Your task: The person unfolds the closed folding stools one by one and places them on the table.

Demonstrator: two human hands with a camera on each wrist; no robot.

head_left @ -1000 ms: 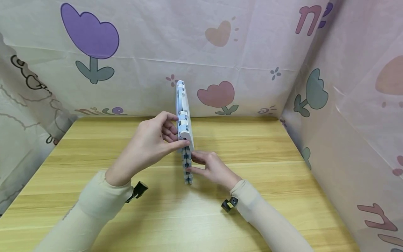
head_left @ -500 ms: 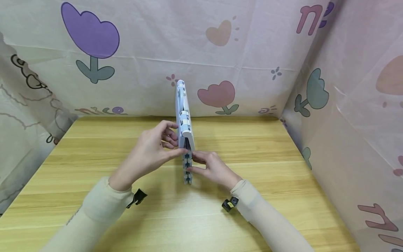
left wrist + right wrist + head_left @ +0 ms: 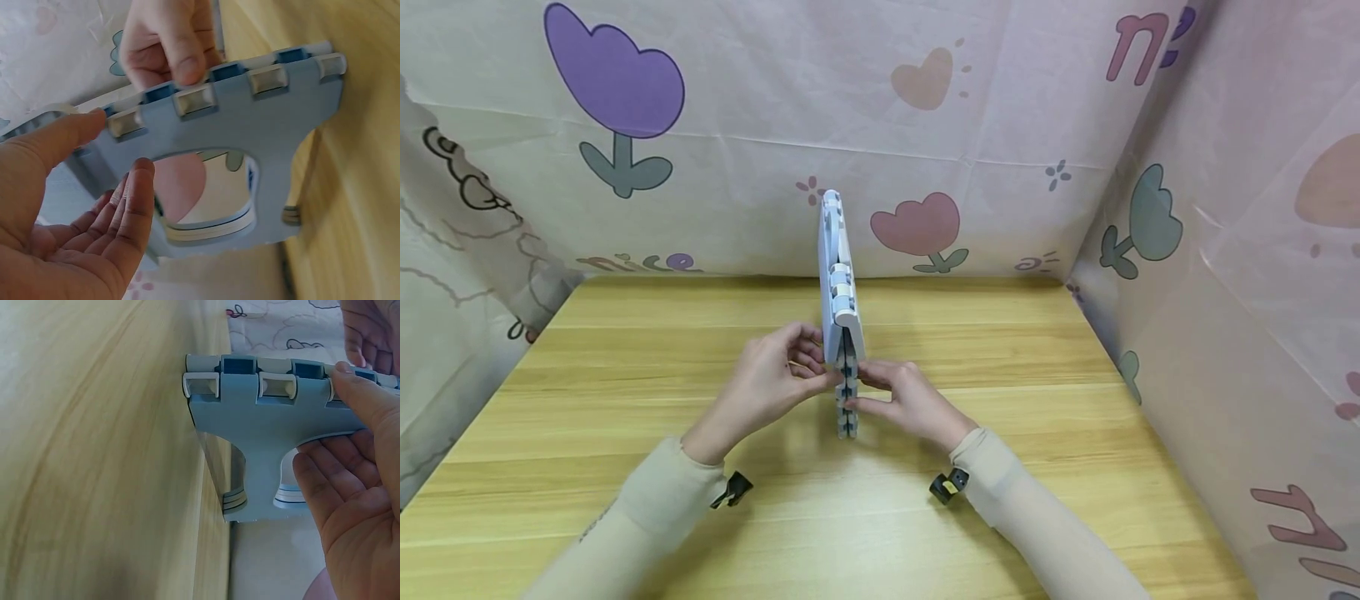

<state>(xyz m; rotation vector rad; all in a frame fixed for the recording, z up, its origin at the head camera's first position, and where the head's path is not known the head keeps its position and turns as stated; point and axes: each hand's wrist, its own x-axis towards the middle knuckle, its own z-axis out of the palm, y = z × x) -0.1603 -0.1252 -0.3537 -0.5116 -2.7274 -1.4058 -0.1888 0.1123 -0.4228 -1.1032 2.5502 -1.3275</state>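
Wood-grain table (image 3: 790, 533); upright, hinged blue-and-white folded stool (image 3: 841, 304).

Right hand (image 3: 356, 487) on a notched blue plastic panel (image 3: 262, 425), left hand (image 3: 372, 332) beyond, wooden tabletop (image 3: 94, 469) alongside

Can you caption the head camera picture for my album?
Right grip holding folded blue-and-white panels upright at a wood-grain table, left grip alongside, purple flower behind.

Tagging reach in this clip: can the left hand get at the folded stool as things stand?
Probably yes: the left hand is beside the folded stool, its thumb at the edge, with nothing visible between them. The right hand holds it from the opposite side, leaving that approach free.
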